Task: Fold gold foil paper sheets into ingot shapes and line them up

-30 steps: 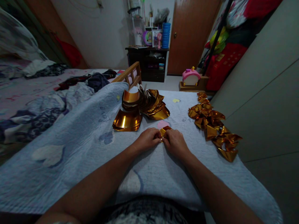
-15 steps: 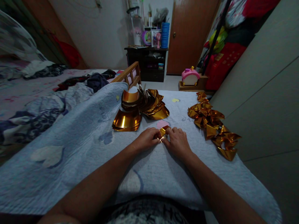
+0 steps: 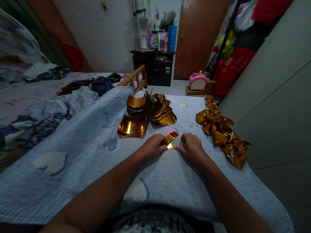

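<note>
A small piece of gold foil paper [image 3: 173, 137], partly folded, lies between my hands above the blue quilted cover. Its left end is pinched between the thumb and fingers of my left hand [image 3: 155, 144]. My right hand [image 3: 193, 147] is on the other side, fingers curled and a gap between thumb and index finger. Its thumb tip is at the foil's lower right corner; whether it presses on the foil I cannot tell. Beyond my left hand lie fanned stacks of flat gold foil sheets [image 3: 133, 125]. Folded gold foil pieces [image 3: 220, 136] form a row on the right.
The blue quilted cover [image 3: 97, 181] with heart shapes spreads under everything. A wooden rail [image 3: 139, 76] stands behind the stacks. A bed with rumpled cloths [image 3: 102, 84] is at left, a pale cabinet [image 3: 279, 113] at right. A pink toy [image 3: 198, 81] sits on a box farther back.
My right hand has moved a little to the right, away from the foil's upper part, and its thumb and index finger have parted. More of the foil shows. My left hand keeps its pinch.
</note>
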`<move>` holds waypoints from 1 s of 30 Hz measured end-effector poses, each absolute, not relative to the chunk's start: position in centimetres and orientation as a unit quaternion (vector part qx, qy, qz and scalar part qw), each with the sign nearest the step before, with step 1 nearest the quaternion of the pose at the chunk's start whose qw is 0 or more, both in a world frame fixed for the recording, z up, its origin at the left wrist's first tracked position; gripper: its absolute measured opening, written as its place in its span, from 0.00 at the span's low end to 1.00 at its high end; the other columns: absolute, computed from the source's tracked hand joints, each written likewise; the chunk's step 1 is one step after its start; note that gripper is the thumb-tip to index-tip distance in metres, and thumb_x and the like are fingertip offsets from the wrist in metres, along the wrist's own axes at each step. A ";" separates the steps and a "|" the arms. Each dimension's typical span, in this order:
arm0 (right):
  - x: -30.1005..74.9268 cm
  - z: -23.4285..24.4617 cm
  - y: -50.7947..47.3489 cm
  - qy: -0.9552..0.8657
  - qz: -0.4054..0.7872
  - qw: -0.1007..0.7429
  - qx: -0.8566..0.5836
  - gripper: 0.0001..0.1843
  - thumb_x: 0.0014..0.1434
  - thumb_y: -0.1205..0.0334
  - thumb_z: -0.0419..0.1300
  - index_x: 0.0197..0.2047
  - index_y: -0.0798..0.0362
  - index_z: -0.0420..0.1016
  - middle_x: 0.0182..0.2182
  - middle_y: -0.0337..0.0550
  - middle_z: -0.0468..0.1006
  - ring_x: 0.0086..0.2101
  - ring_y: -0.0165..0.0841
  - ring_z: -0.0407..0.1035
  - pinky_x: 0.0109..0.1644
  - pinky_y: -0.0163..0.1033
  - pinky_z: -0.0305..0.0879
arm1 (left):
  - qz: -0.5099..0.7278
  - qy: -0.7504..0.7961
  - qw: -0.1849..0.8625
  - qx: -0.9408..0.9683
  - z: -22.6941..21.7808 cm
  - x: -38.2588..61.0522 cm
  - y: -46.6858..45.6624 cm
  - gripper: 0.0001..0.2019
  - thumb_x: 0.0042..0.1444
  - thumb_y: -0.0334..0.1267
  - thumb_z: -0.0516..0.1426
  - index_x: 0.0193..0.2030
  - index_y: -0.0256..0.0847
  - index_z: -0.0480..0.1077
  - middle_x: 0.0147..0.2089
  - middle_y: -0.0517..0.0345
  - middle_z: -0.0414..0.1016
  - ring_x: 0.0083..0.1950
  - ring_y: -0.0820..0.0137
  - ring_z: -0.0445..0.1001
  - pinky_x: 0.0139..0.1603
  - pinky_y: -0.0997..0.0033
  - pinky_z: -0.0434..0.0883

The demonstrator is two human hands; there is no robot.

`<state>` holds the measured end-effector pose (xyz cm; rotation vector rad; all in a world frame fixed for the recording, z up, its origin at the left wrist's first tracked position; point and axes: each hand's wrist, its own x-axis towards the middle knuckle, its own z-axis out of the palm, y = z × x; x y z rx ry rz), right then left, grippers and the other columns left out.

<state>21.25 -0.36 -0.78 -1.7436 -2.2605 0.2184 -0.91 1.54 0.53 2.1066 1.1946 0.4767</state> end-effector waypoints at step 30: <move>19.6 -1.4 2.5 -0.753 0.116 0.251 -0.597 0.10 0.64 0.67 0.54 0.39 0.53 0.78 0.40 0.49 0.77 0.43 0.41 0.65 0.46 0.43 0.56 | 0.271 0.466 0.306 0.785 -0.3 -0.5 1.8 0.18 0.51 0.29 0.63 0.50 0.42 0.71 0.50 0.53 0.70 0.52 0.62 0.71 0.54 0.60 0.71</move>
